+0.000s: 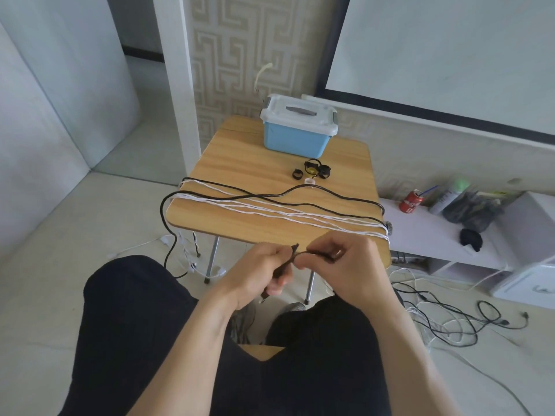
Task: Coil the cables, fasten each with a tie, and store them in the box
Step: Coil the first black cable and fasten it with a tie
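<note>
Hands meet at the surface's (240, 163) near edge: your left hand (258, 274) and right hand (339, 256) both pinch a black cable (312, 253), with the lidded box (295, 139) at the far edge

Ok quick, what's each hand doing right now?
Left hand: closed on the black cable.
Right hand: closed, pinching the same black cable.
</note>
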The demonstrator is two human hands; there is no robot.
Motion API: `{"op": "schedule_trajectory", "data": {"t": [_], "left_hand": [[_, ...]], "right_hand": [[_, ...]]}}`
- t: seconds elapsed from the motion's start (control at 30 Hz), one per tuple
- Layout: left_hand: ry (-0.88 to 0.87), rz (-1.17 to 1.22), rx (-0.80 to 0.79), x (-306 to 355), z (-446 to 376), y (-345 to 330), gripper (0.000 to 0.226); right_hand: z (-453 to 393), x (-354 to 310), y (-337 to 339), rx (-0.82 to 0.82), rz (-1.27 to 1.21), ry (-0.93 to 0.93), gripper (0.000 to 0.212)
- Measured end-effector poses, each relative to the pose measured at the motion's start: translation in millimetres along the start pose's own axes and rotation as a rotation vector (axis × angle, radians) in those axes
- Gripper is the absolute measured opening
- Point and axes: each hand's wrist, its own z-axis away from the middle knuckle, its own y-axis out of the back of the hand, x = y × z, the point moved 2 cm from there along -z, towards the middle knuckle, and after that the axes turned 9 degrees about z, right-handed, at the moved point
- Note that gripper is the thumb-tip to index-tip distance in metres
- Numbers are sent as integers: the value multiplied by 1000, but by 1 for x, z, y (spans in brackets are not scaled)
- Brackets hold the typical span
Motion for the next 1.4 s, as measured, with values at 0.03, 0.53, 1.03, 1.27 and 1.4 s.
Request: {"op": "schedule_trajectory", "data": {"t": [0.03,0.53,1.03,1.27,1.4], "left_hand": [[-1,63,-16,0,0,0,39],[-319,1182,97,14,3,27,44],[-348,599,388,-6,-12,20,27],[-75,-16,255,-27,-17,10,22],[96,-297,94,-32,-16,-3,30]], "right_hand": [[-3,6,-1,25,-4,-25,19],[1,90,-13,-558,180,-309,51],[29,47,-66,-435,324,-11,27],[20,17,-35,-598,355,83,28],[9,18,-19,-396,199,146,17]]}}
